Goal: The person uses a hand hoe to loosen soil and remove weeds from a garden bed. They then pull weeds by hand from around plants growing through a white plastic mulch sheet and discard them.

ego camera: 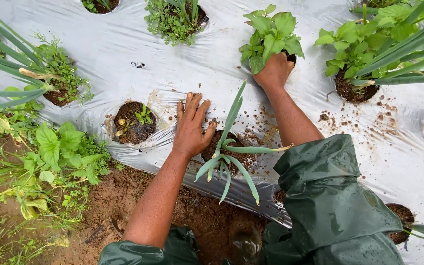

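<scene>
My left hand lies flat, fingers spread, on the silver plastic mulch sheet, its thumb at the edge of a soil hole where a young onion plant grows. My right hand reaches further out and is closed around the base of a broad-leaved weed growing from another hole. Both forearms are bare below rolled dark green raincoat sleeves.
Other holes in the sheet hold soil and plants: a small seedling, leafy weeds, fine weeds, onion leaves. Loose soil crumbs dot the sheet. Bare earth and green weeds border the sheet's near edge.
</scene>
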